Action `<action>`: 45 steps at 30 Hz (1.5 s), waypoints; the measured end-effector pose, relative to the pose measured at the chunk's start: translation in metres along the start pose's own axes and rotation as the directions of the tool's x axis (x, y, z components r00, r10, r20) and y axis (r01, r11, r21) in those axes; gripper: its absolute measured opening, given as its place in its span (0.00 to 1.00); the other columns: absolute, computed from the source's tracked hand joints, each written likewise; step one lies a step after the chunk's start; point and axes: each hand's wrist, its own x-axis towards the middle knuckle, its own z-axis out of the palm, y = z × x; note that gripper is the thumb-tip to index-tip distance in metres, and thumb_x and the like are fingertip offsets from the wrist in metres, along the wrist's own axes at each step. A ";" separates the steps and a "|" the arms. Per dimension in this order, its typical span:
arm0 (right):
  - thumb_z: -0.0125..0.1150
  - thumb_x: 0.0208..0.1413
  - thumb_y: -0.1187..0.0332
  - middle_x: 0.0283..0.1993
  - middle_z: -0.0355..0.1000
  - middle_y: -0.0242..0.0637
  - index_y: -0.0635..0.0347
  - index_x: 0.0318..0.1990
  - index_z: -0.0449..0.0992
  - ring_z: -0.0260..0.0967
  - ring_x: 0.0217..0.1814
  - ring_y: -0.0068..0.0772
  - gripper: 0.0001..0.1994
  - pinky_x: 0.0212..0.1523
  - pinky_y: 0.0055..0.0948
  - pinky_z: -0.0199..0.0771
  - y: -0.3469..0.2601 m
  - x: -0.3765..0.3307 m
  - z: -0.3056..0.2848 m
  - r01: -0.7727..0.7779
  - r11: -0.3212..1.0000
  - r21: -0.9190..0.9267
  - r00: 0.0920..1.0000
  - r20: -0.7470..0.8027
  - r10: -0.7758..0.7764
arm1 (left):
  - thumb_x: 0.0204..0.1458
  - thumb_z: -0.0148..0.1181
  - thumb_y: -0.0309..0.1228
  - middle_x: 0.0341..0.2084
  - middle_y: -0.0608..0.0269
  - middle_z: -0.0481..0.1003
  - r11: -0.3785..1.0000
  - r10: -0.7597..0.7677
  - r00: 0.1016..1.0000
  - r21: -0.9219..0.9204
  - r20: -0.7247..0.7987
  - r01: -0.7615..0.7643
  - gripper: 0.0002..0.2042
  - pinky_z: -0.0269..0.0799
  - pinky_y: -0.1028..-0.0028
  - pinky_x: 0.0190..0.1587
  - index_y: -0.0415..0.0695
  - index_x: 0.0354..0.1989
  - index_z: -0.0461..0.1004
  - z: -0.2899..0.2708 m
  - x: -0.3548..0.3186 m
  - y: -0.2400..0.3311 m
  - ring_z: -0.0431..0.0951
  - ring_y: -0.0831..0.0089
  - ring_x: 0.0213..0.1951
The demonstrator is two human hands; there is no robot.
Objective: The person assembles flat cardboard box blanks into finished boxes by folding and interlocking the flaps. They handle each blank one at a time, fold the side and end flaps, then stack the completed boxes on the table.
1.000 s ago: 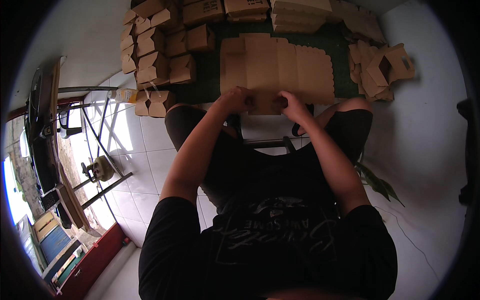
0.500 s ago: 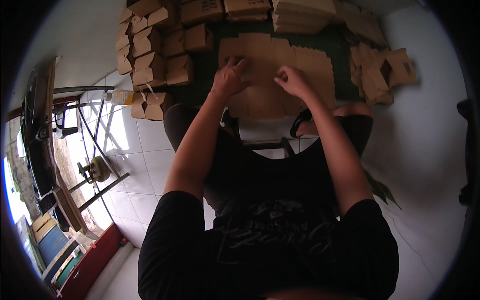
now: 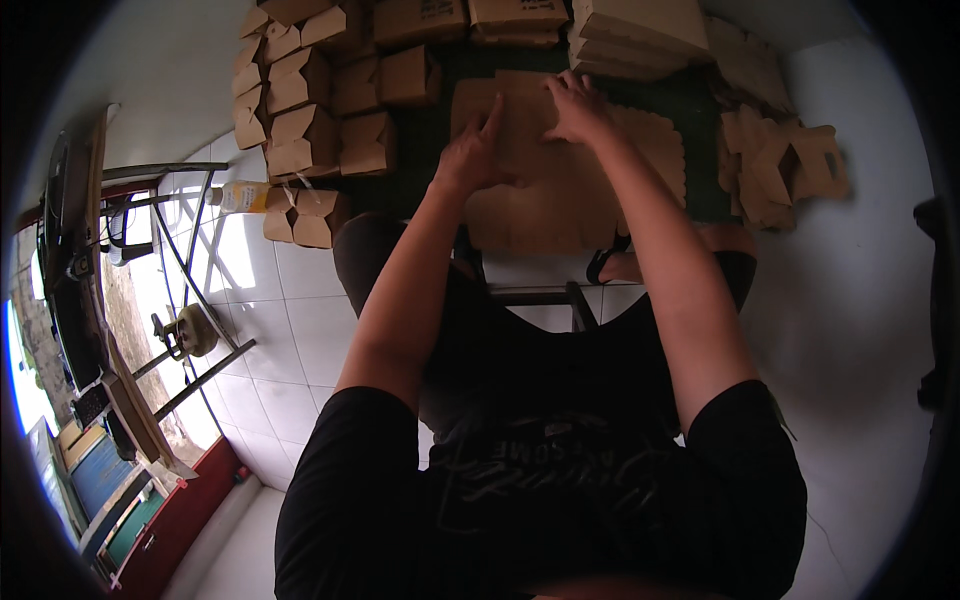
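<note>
A flat brown cardboard box blank with scalloped edges on its right side lies before me on a green surface. My left hand rests on its left part, index finger pointing away from me and thumb stretched to the right. Toward the far edge of the blank, my right hand touches the card with fingers reaching forward and thumb apart. Neither hand is closed round anything. Part of the blank is hidden under both hands.
Folded brown boxes stand stacked at the left, with a bottle of yellow liquid beside them. Flat cardboard is piled at the far right. Loose cut cardboard pieces lie right of the green surface.
My right hand has moved away from me to the far part of the blank, its fingers opening from a curl. My left hand has shifted slightly, index finger now extended. The view has shifted a little.
</note>
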 end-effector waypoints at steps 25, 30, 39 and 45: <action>0.69 0.52 0.81 0.60 0.81 0.34 0.49 0.60 0.87 0.75 0.63 0.51 0.26 0.67 0.46 0.81 -0.004 -0.087 0.032 0.317 0.920 0.231 0.876 -0.443 -0.191 | 0.42 0.88 0.45 0.76 0.50 0.70 0.983 0.183 0.978 0.030 -0.103 -0.181 0.40 0.80 0.51 0.69 0.57 0.69 0.82 0.003 0.006 0.010 0.78 0.45 0.70; 0.70 0.49 0.80 0.67 0.78 0.38 0.51 0.62 0.86 0.71 0.70 0.53 0.29 0.71 0.47 0.77 -0.006 -0.102 0.045 0.331 0.926 0.180 0.877 -0.421 -0.232 | 0.45 0.86 0.44 0.69 0.62 0.73 0.978 0.186 0.975 0.121 -0.120 -0.172 0.38 0.81 0.52 0.66 0.59 0.69 0.82 0.010 0.001 0.014 0.78 0.50 0.67; 0.69 0.57 0.72 0.73 0.73 0.42 0.60 0.65 0.82 0.68 0.75 0.53 0.26 0.72 0.51 0.74 -0.006 -0.109 0.053 0.260 0.934 0.244 0.910 -0.384 -0.153 | 0.57 0.76 0.44 0.71 0.60 0.71 0.949 0.159 0.987 0.274 0.020 -0.158 0.35 0.83 0.50 0.63 0.50 0.73 0.75 0.007 -0.012 0.034 0.73 0.51 0.70; 0.65 0.62 0.69 0.73 0.73 0.40 0.59 0.62 0.85 0.68 0.76 0.51 0.20 0.73 0.58 0.72 -0.010 -0.096 0.061 0.212 0.977 -0.019 0.915 -0.347 -0.205 | 0.52 0.78 0.41 0.69 0.61 0.72 0.949 0.124 0.992 0.292 -0.003 -0.118 0.36 0.84 0.51 0.61 0.43 0.70 0.74 0.011 -0.017 0.049 0.74 0.53 0.68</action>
